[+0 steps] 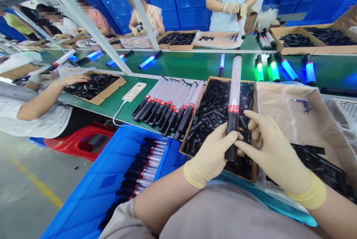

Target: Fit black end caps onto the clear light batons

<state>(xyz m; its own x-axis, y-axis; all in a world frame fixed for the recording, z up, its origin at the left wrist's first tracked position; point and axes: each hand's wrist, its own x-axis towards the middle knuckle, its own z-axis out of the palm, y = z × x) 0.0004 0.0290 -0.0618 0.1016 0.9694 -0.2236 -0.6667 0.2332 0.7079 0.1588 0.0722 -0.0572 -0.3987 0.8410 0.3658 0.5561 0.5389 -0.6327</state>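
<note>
I hold a light stick [234,94] upright, with a clear tube on top, a red band and a black handle. My left hand [213,153] in a cream glove grips the black handle from the left. My right hand [267,146], also gloved, pinches the handle from the right. Both hands hover over a cardboard box [195,120] full of small black parts. A row of several finished sticks [167,105] lies on the green bench to the left of that box.
A blue crate [111,179] at my lower left holds more sticks. A plastic-lined carton [292,120] is on the right. Lit sticks [281,68] stand on the green conveyor. Other people work at the left and across the belt. A white power strip [134,91] lies on the bench.
</note>
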